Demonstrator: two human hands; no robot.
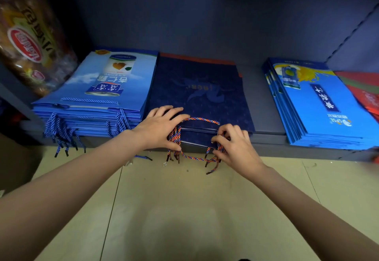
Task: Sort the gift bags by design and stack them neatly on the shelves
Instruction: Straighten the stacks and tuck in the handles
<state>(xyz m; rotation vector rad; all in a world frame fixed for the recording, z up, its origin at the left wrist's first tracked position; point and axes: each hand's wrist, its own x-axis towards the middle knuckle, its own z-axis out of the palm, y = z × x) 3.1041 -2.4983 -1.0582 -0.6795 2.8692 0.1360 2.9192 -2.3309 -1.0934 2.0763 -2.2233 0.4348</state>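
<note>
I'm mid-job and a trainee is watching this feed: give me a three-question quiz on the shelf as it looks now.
1. True or false: both hands are at the front edge of the dark navy stack.
2. Which stack lies left of the navy one? A) red bags B) light blue bags with a can picture C) green bags
3. Fill in: the right hand pinches the navy bags' ____ cord handles.

Key:
1. True; the left hand rests on the front left corner.
2. B, the light blue stack.
3. Multicoloured, twisted red, blue and orange.
</note>
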